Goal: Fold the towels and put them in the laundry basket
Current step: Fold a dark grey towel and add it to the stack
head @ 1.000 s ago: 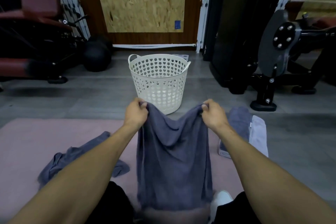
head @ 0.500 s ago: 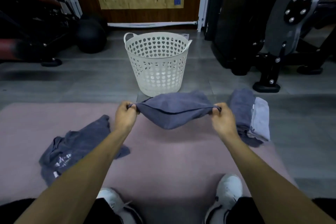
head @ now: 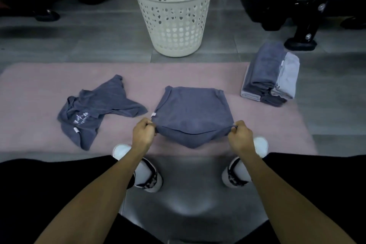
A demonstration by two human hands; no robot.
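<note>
My left hand (head: 143,132) and right hand (head: 240,134) pinch the towel's (head: 191,111) near corners, mid-fold; another (head: 95,108) lies crumpled, a stack (head: 271,77) waits, the basket (head: 172,16) seemingly empty.

one laundry basket (head: 172,16), cream with heart-shaped holes, serves as the landmark. two loose grey towels lie in front of it on one pink mat (head: 29,93): one doubled-over towel (head: 191,112) straight in front of the basket, one crumpled towel (head: 99,109) in front of it and to the left. one stack of folded towels (head: 271,77) sits in front of the basket to the right; how many it holds cannot be counted, though both dark and pale grey pieces show. two hands are in view, the left hand (head: 143,135) and the right hand (head: 240,137), nearer than the doubled-over towel. two white shoes (head: 147,176) show nearest of all.
</note>
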